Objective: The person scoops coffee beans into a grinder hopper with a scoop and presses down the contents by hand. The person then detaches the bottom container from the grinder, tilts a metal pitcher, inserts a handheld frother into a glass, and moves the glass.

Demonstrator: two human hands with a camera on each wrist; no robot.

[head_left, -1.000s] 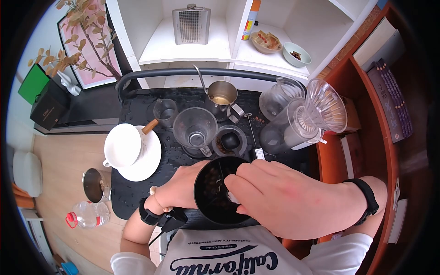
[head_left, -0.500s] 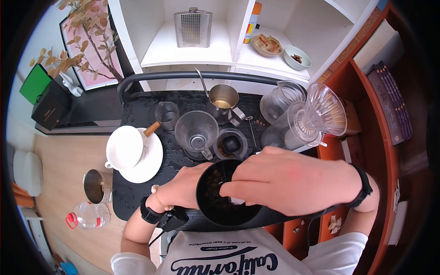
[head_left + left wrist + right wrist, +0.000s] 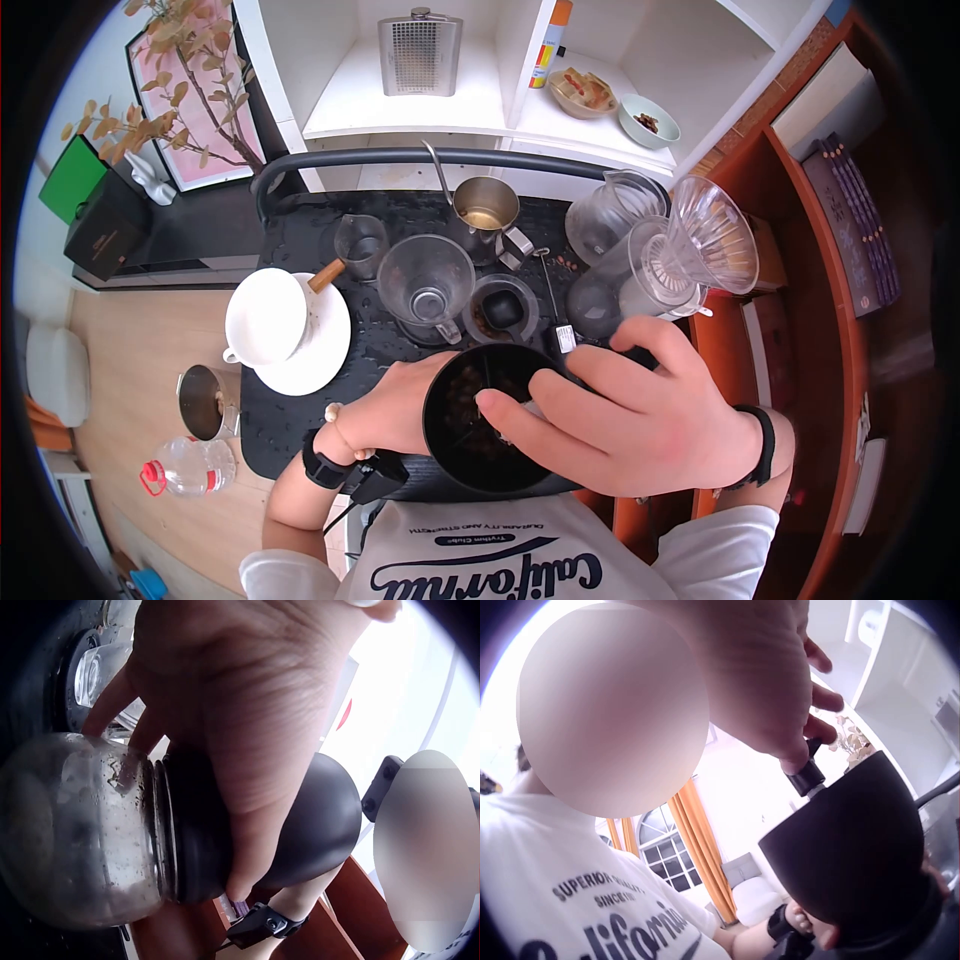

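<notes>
1. At six o'clock on the black table point(image 3: 285, 420), your left hand point(image 3: 395, 402) grips the grinder point(image 3: 847, 847) from nine o'clock.
2. From three o'clock, your right hand point(image 3: 640, 425) pinches the knob point(image 3: 805, 780) above the beans point(image 3: 463, 388).
3. You're seemingly seating the knob; next likely needs a steady left grip.

A white cup point(image 3: 266, 315) sat with its saucer point(image 3: 325, 365) at the black table's point(image 3: 285, 425) left edge; beyond the near left corner I could see a red-capped bottle point(image 3: 200, 467); on my feed, the white shelf point(image 3: 345, 100) carried a metal flask point(image 3: 421, 58) and, near its front right corner, a pale green bowl point(image 3: 655, 133).
</notes>
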